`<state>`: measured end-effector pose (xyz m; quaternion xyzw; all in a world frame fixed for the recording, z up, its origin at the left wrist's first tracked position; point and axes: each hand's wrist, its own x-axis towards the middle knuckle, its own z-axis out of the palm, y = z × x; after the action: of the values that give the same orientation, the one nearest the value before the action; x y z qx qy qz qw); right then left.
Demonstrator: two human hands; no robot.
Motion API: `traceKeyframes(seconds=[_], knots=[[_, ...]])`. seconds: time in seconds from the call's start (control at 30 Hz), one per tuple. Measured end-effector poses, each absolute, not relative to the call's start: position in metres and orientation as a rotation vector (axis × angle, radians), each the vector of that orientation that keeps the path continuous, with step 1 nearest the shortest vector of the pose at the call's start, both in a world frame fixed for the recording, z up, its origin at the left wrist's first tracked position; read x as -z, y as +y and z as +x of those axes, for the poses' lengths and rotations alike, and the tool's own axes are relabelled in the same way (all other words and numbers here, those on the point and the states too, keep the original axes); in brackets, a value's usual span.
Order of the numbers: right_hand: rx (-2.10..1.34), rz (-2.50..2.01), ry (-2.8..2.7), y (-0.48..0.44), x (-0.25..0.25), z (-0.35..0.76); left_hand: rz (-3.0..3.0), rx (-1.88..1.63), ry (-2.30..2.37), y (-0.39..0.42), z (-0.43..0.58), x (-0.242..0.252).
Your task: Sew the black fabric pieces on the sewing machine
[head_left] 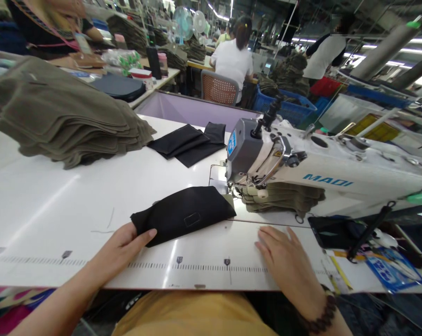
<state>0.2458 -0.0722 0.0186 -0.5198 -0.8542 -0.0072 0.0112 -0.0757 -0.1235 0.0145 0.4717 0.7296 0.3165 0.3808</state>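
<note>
My left hand (127, 247) pinches the left end of a black fabric piece (183, 212), thumb on top and fingers underneath. A small stitched rectangle shows on that piece, and its right end lies close to the needle area of the white sewing machine (323, 163). An olive edge peeks out beneath its right corner. Flat on the white table (74, 210), my right hand (284, 261) rests with fingers stretched out, holding nothing, to the right of the black piece. Behind the needle area lie several olive fabric pieces (284, 196), partly hidden under the machine arm.
A tall stack of olive fabric pieces (74, 116) stands at the left. More black fabric pieces (193, 140) lie behind the needle. A phone (330, 232) and a blue packet (395, 270) lie at the right. Other people sit or stand beyond the table.
</note>
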Motion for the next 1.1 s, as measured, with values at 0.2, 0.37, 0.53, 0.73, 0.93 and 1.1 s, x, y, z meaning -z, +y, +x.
traceKeyframes(seconds=[0.2,0.37,0.53,0.73,0.93,1.1], knots=[[-0.027,-1.710,-2.486,-0.074,-0.031,0.277,1.579,-0.691,1.402,-0.123,-0.086,-0.011],[-0.560,-1.315,-2.563,-0.069,-0.019,0.229,1.877,-0.592,1.143,-0.126,-0.096,-0.012],[-0.950,-1.099,-2.473,-0.072,-0.016,0.210,1.895,-0.470,1.201,-0.135,-0.099,-0.016],[-1.046,-1.102,-2.281,-0.073,-0.018,0.206,1.979,-0.488,1.327,-0.134,-0.096,-0.016],[-0.973,-1.306,-2.065,-0.062,-0.006,0.196,1.912,-0.708,1.681,-0.118,-0.083,-0.010],[-0.946,-1.483,-1.940,-0.064,0.011,0.191,1.905,-0.735,1.920,-0.112,-0.076,0.001]])
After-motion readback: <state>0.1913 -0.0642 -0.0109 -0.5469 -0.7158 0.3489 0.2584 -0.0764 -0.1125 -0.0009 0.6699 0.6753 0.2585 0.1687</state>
